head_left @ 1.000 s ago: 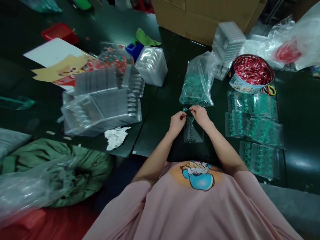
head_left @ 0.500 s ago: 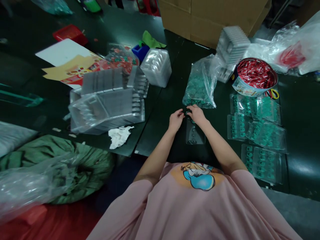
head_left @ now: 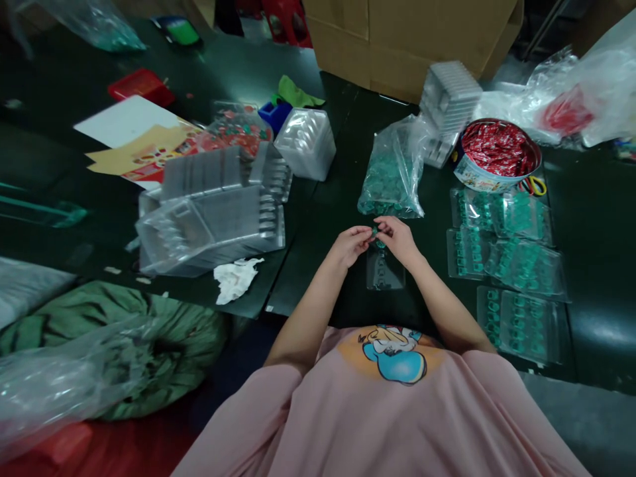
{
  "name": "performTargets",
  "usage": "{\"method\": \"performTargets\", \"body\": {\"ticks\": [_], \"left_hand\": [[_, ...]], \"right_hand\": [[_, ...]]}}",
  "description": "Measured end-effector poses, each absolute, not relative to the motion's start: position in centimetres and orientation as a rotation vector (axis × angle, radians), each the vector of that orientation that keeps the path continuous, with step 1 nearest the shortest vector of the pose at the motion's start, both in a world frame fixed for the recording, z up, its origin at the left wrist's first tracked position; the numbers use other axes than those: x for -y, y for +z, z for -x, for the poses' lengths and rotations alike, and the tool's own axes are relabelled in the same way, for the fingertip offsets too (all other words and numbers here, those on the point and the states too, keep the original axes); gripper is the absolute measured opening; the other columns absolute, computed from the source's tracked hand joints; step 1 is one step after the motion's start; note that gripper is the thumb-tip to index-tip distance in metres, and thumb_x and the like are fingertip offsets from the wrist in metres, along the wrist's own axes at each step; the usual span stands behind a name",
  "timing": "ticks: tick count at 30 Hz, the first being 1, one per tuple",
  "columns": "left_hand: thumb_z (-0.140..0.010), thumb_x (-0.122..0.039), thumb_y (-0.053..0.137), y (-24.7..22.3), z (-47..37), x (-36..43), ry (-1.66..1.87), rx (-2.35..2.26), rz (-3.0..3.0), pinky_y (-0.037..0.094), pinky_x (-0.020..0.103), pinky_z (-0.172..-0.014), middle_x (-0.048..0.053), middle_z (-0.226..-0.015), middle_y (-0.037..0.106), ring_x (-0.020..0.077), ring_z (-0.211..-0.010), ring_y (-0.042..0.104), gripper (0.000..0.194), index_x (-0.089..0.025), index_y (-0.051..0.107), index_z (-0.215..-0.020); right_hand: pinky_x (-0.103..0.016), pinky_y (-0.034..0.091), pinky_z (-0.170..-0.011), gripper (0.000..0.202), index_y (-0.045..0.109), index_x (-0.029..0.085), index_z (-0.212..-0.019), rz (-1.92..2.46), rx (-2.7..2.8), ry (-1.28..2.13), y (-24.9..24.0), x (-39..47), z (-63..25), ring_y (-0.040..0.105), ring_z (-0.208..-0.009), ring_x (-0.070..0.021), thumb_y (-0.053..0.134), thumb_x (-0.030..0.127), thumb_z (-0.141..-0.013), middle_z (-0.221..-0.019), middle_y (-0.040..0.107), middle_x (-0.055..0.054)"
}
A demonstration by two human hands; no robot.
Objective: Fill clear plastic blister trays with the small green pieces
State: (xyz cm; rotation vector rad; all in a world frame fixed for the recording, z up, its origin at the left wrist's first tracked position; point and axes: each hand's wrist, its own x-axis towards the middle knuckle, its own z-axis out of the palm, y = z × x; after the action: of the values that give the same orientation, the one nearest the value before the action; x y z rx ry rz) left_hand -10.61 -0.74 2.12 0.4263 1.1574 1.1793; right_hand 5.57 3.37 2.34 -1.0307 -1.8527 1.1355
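Note:
Both hands meet above a clear plastic blister tray (head_left: 392, 277) on the dark table. A small green piece (head_left: 374, 231) is pinched between the fingertips of my left hand (head_left: 352, 245) and my right hand (head_left: 399, 240); its exact kind is too small to make out. Another green piece sits in the tray's upper end, just below my right fingers, and the lower hollows look unfilled. Just beyond the hands lies an open clear bag (head_left: 390, 175) of similar green pieces.
Filled trays (head_left: 521, 265) with green pieces lie at the right, below a round tin (head_left: 491, 175) of red wrapped items and scissors (head_left: 536, 185). Stacked clear trays (head_left: 213, 218) and a crumpled white tissue (head_left: 236, 279) are at the left. A cardboard box (head_left: 407, 40) stands behind.
My hands have come together, and a small green piece now shows between their fingertips. The whole view has shifted slightly.

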Motion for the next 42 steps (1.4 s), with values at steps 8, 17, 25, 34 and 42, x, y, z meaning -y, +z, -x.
{"method": "performTargets", "body": {"ticks": [8,17,25,34,42], "left_hand": [[-0.057,-0.013,0.077,3.0,9.0,1.9,1.159,-1.177,-0.658,0.045,0.02,-0.062,-0.002,-0.075,0.062,0.0071,-0.064,0.057,0.025,-0.015,0.062,-0.076],[-0.056,-0.011,0.076,3.4,9.2,2.6,1.124,-1.135,-0.748,0.047,0.022,-0.068,-0.003,-0.074,0.06,0.008,-0.068,0.058,0.026,-0.015,0.06,-0.076],[-0.062,-0.013,0.077,3.5,9.0,2.9,1.131,-1.037,-0.662,0.048,0.023,-0.07,-0.002,-0.077,0.059,0.0082,-0.07,0.058,0.024,-0.017,0.058,-0.077],[-0.068,-0.016,0.071,3.4,8.4,3.4,1.167,-1.11,-0.661,0.046,0.022,-0.064,-0.001,-0.078,0.057,0.0087,-0.068,0.057,0.022,-0.019,0.063,-0.088],[-0.067,-0.006,0.059,-0.2,7.6,3.8,1.163,-1.475,-1.084,0.045,0.023,-0.07,-0.002,-0.072,0.059,0.0097,-0.068,0.056,0.02,-0.015,0.067,-0.083]], "right_hand": [[-0.023,0.045,-0.068,0.019,0.068,0.018,-0.088,1.095,1.432,1.712,1.6,-2.1,-7.5,0.062,-0.074,-0.0113,0.067,0.031,-0.074,-0.08,0.068,0.0],[-0.02,0.038,-0.058,0.034,0.066,0.019,-0.092,0.937,1.306,2.067,2.3,-1.6,-8.4,0.052,-0.065,-0.0079,0.079,0.039,-0.068,-0.076,0.061,0.002],[-0.022,0.035,-0.057,0.033,0.058,0.02,-0.076,0.915,1.275,1.844,2.8,-0.3,-8.1,0.044,-0.061,-0.0077,0.077,0.045,-0.07,-0.072,0.055,0.004],[-0.021,0.034,-0.053,0.027,0.054,0.022,-0.078,1.053,1.15,1.736,3.1,1.0,-7.5,0.048,-0.058,-0.0087,0.072,0.041,-0.071,-0.063,0.052,0.006],[-0.026,0.044,-0.071,0.007,0.061,0.019,-0.08,1.356,1.638,1.31,-0.3,1.5,-7.8,0.057,-0.068,-0.0123,0.056,0.022,-0.077,-0.072,0.062,0.002]]}}
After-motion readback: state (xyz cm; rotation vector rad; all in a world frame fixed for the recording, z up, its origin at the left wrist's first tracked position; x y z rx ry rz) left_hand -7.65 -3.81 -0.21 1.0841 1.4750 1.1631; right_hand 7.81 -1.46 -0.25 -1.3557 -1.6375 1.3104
